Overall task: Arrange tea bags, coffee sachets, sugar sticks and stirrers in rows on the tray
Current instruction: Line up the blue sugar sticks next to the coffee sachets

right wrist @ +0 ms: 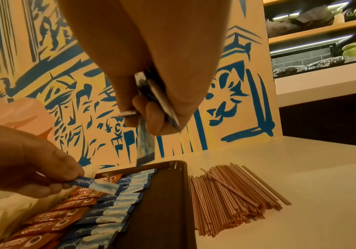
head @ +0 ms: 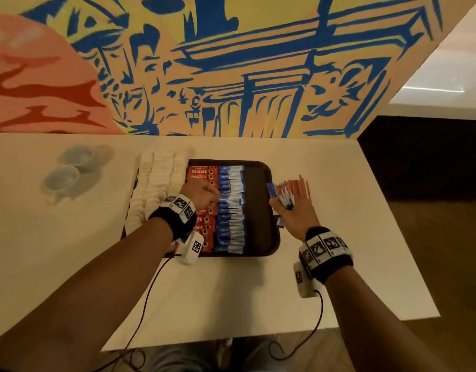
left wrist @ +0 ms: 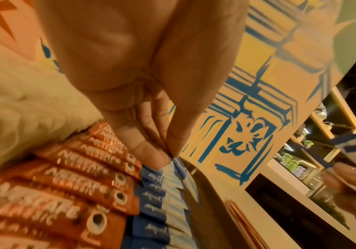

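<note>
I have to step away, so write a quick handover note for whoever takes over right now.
Left hand pinches one blue sugar stick over the sugar row.
Right hand grips a bundle of spare sugar sticks beside the tray.
Done: tea bags along the left edge, coffee sachets next, sugar row nearly filled.
Left: finish the sugar row, then move the stirrers from the counter into the tray's bare right strip.

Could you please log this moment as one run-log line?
left hand: pinches sugar stick over its row | right hand: holds spare sugar sticks | stirrers: on counter, beside tray
</note>
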{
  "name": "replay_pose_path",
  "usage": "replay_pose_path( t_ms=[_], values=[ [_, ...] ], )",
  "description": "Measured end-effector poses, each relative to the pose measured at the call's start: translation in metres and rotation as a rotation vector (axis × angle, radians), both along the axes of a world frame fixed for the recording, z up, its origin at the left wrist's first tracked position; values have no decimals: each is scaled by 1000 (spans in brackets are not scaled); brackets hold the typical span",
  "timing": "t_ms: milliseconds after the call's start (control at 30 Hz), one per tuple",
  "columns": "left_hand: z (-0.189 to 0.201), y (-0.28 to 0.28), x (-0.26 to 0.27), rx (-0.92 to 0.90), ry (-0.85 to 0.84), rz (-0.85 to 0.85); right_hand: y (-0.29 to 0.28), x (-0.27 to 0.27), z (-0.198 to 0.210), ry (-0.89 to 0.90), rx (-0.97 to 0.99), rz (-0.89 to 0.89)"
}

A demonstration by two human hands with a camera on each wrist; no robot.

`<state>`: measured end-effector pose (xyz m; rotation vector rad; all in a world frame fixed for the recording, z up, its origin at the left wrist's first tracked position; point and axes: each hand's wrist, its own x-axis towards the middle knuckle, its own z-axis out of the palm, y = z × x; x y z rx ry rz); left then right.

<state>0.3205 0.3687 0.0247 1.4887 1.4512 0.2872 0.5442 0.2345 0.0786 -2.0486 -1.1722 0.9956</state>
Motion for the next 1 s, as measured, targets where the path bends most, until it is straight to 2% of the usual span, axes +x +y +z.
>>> replay_pose_path(
  t_ms=[133, 300, 533, 600, 700, 767, 867, 1000],
  values=[
    [-18, 0, 11, -42, 65, -6, 9, 8, -5, 1, -8, -1],
    [-26, 5, 20, 26, 160, -20, 14, 18, -11, 5, -37, 23],
    [-9, 6, 19, 131, 284, -125, 12, 23, 5, 59, -71, 77],
    [12, 1, 21, 124, 166, -136, 11, 22, 19, 75, -68, 95],
    [61, -20, 28, -15, -278, -121, 9, 18, 37, 88, -59, 172],
    [91, -38, 31, -72, -449, -156, 8, 12, 50, 70, -25, 220],
    [112, -56, 29, -14, -505, -150, 6, 3, 68, 47, 24, 271],
    [133, -71, 26, 13, -580, -27, 3, -4, 82, 53, 79, 273]
  ],
)
